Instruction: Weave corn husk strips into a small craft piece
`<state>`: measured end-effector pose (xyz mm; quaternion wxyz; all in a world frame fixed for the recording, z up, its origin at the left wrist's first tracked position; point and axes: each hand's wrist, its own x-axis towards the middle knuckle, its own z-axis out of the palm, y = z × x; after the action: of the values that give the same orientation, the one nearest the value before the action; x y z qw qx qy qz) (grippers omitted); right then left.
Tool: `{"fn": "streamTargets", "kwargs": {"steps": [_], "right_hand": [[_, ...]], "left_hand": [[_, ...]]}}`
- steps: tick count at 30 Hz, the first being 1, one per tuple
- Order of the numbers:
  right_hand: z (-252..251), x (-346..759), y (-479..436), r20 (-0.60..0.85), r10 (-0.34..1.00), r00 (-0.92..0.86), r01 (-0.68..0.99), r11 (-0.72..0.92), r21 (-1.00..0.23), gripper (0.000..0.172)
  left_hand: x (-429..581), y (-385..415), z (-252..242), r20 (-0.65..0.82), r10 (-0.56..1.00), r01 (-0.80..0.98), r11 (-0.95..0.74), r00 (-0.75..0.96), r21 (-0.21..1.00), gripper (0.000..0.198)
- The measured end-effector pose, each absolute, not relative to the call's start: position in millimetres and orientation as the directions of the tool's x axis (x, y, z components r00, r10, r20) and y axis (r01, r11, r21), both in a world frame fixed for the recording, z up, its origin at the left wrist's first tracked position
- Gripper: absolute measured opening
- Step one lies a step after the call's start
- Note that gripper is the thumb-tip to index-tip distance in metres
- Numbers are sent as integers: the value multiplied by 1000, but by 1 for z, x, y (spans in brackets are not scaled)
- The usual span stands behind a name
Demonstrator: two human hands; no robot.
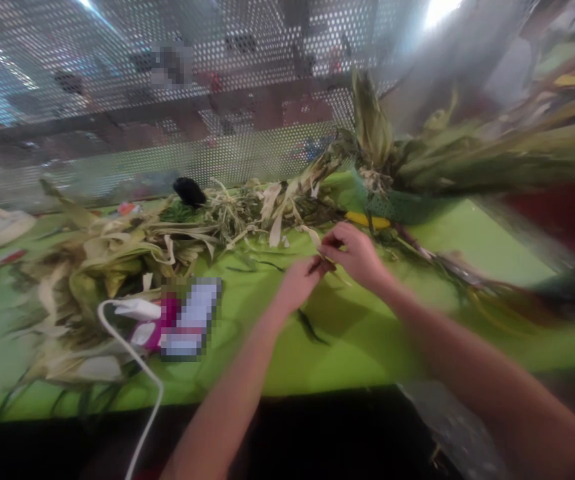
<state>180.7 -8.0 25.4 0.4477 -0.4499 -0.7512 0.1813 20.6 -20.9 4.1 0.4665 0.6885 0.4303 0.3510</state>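
Observation:
My left hand point(301, 281) and my right hand point(355, 252) meet over the green table point(347, 347), both pinched on a thin strip of leaf point(323, 261) between them. The strip is small and partly smeared by motion. Just beyond my hands lies a heap of dry pale husks and leaf strips point(247, 213). A bundle of long green leaves point(467, 163) stretches to the right, beside a green perforated basket point(402, 205) and a yellow object point(365, 219).
A larger pile of husks point(92, 267) covers the left of the table, with a white cable point(137, 373) and a pixelated white-and-pink item point(187, 320) in front. A black object point(188, 191) sits at the back. A perforated metal screen point(217, 100) rises behind.

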Motion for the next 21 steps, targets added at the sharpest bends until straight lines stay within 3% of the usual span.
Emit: {"fn": "streamTargets", "kwargs": {"steps": [9,12,15,18,21], "right_hand": [[15,180,-3,501,863,-63,484,465,-741,15],[27,183,-8,593,804,-38,566,506,-651,7],[35,184,-13,661,750,-11,642,512,-571,17],[32,181,-14,535,836,-123,622,485,-615,14],[24,178,-12,375,901,-217,567,429,-703,15]], "left_hand": [[20,-28,7,9,871,186,-115,491,976,21],[20,-23,6,9,924,89,-46,382,995,28],[18,-18,3,-33,980,-122,58,198,991,30],[15,-14,2,-85,992,-316,111,98,942,23],[12,-12,1,-119,987,-364,150,105,919,22]]}}
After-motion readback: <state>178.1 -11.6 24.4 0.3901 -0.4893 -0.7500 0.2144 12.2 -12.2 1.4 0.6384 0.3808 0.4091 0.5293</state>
